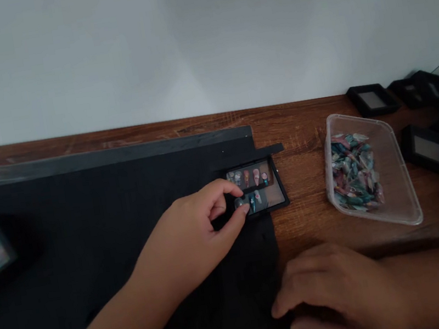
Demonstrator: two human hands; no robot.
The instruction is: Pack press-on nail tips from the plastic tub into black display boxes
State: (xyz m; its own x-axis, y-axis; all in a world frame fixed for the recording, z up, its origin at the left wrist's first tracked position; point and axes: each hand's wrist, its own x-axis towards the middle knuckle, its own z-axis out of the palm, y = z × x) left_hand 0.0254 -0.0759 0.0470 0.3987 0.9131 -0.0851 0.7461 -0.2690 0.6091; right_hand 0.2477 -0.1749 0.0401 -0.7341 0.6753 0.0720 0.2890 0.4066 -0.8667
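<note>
While the left hand [191, 233] narrows finger and thumb over one black case [284, 187] — grip untellable — the right hand [334, 285] curls loosely open near one tub [395, 181].

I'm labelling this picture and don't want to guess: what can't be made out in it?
All in the head view:
- Whether the left hand grips a false nail in the small case: its fingertips cover the spot.
- What lies beneath the right hand: hidden by the hand and dark shadow.
- Single pieces in the plastic tub: too small, overlapping.
- The left-hand box: blurred, cut off by the left edge.
</note>
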